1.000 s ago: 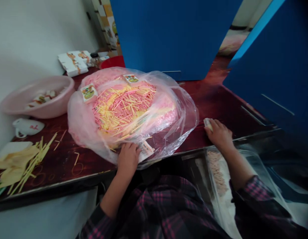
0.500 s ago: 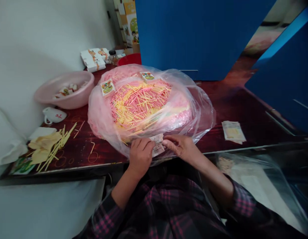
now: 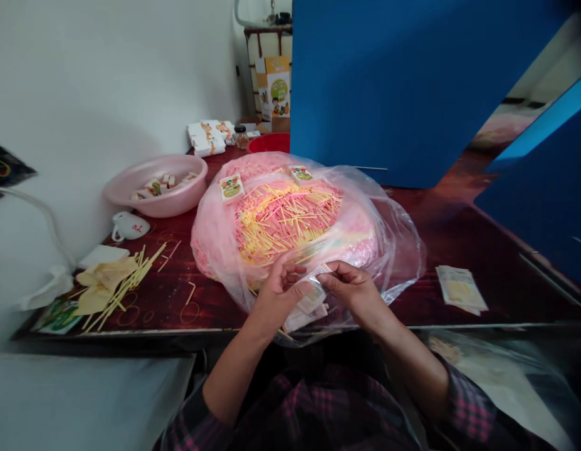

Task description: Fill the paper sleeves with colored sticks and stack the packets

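Note:
Between the fingers of my left hand [image 3: 281,293] and my right hand [image 3: 356,289] is a small clear plastic packet [image 3: 311,297] with a printed edge. My right thumb and forefinger pinch its upper corner; my left thumb presses its other side. Below it, more flat printed packets [image 3: 304,318] lie at the table's front edge. Just beyond my hands a large clear plastic bag [image 3: 212,232] stands rolled open, full of thin pink and yellow sticks [image 3: 290,216]. Two small printed stacks, a left one [image 3: 232,189] and a right one [image 3: 302,175], rest on it.
A pink basin [image 3: 153,203] holding small packs and a white mug [image 3: 131,227] stand left. Loose yellow sticks [image 3: 130,285] lie nearer. More flat packets [image 3: 460,289] lie right. A blue panel [image 3: 384,94] rises behind; a red basin [image 3: 270,143] is at the back.
The packet has been raised off the others, and my left hand has turned from lying over them to gripping it, palm inward. The camera view has shifted, so the scene sits lower and further right.

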{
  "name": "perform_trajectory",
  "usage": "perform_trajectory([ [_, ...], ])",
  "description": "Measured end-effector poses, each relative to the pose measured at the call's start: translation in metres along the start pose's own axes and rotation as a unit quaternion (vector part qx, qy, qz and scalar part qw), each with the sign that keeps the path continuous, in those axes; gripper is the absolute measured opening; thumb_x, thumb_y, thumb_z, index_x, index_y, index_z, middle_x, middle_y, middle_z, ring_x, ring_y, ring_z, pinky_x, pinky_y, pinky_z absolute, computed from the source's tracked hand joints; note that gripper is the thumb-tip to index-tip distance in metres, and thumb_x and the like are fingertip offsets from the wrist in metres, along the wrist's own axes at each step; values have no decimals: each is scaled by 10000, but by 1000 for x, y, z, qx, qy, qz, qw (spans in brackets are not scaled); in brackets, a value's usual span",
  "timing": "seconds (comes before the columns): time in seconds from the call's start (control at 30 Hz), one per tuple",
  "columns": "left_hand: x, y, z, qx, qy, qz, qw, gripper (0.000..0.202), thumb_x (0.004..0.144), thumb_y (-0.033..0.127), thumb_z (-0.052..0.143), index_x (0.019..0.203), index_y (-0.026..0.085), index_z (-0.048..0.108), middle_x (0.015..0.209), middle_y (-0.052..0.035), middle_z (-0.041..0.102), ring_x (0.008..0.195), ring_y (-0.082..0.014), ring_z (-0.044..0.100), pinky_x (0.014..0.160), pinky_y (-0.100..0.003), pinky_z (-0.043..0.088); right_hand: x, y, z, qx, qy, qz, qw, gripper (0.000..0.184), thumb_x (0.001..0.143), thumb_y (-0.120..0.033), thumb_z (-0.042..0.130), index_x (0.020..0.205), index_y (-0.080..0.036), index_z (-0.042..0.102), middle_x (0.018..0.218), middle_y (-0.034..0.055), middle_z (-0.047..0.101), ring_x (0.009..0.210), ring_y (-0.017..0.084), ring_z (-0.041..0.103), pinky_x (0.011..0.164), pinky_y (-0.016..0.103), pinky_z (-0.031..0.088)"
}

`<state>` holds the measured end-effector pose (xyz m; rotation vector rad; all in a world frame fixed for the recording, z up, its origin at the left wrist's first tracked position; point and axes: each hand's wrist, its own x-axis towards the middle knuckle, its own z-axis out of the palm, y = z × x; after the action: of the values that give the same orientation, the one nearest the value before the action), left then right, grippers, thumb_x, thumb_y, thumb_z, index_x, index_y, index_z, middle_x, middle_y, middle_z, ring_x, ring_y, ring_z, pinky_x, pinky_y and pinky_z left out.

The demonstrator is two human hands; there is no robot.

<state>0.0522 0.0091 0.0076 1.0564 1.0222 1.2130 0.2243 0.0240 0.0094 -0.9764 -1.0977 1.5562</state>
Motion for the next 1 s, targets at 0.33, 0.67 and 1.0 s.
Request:
perform_trajectory([
  [0.33, -4, 1, -17, 177, -10, 8, 984, 379, 855, 277, 623, 1221, 181, 644, 743, 23, 634, 656, -135, 562, 657, -271, 453, 5, 13, 4, -228, 2, -101, 968, 581, 790, -657, 692, 541, -202, 431, 534, -51, 358, 547, 88, 321, 505, 235, 283],
  [0.67, -4, 2, -21, 342, -15, 90, 935, 185, 911, 302, 582, 868, 182, 715, 793, -16, 708, 774, -183, 639, 757, -316, 505, 18, 7, -25, -333, 43, -224, 915, 328, 972, -461, 542, 888, -196, 715, 779, 36, 708, 700, 168, 639, 640, 272, 501],
  [1.0, 31, 0, -1, 661, -9, 229, 715, 155, 939, 205, 585, 893, 176, 731, 1405, -142, 624, 1276, -348, 540, 1058, -551, 430, 97, -10, -87, -624, 32, -352, 697, 379, 907, -83, 482, 1164, -218, 726, 1203, 91, 757, 1288, 309, 597, 1146, 602, 336],
])
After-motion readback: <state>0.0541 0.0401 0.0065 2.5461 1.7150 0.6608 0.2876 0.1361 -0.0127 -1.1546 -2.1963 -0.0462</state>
